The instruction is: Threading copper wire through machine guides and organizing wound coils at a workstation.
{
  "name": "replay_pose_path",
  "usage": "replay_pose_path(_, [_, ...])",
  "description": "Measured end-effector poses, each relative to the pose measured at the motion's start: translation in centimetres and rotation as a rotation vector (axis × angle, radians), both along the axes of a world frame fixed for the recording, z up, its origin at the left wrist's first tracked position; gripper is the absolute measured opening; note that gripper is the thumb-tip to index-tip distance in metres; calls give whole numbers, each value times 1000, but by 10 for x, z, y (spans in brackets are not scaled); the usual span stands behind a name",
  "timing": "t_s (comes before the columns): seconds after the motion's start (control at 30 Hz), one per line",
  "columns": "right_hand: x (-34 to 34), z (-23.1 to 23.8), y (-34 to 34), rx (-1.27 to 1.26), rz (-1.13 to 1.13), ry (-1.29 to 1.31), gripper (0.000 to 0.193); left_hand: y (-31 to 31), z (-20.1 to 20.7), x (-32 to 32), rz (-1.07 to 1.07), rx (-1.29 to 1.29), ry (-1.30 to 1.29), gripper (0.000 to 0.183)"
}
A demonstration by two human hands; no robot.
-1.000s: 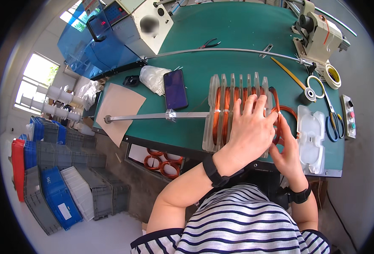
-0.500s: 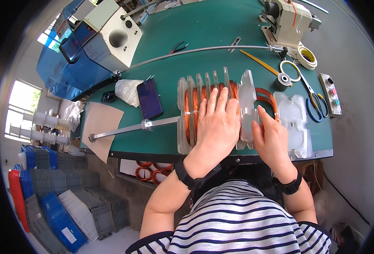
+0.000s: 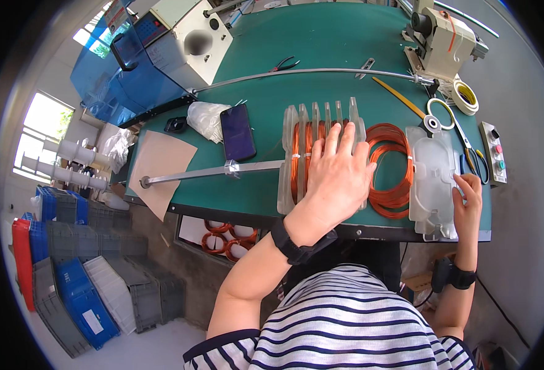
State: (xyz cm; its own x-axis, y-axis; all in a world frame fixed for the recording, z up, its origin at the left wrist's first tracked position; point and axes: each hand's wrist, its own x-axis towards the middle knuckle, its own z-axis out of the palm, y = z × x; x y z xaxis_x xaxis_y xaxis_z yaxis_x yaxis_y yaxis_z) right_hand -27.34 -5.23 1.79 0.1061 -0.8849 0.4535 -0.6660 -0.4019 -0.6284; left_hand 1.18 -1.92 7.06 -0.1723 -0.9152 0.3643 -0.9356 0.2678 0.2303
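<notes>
Copper-orange wire coils (image 3: 390,169) lay on a dark green bench top (image 3: 321,55); clear plastic former plates (image 3: 299,154); black phone (image 3: 237,131); tan paper sheet (image 3: 161,165); blue crates (image 3: 84,302); navy-and-white striped shirt (image 3: 339,327).

The bench top (image 3: 321,61) is matt green, and the coil former (image 3: 296,160) under the left hand (image 3: 339,176) is milky, translucent plastic wound with glossy copper-coloured wire (image 3: 395,166). The loose plate (image 3: 435,179) touched by the right hand (image 3: 469,203) is the same frosted plastic. The rod (image 3: 216,171) is bare, dull-shining metal; the phone (image 3: 238,131) is glossy black.
</notes>
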Motion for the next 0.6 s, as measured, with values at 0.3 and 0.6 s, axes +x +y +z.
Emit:
replay_pose_path(0.3, [105,28,8,268,128,-190,39,3,-7,17,82,-51,32,25])
replay_pose_path(0.6, [65,41,13,-82,68,111,28,4,-1,21,44,-3,31,25])
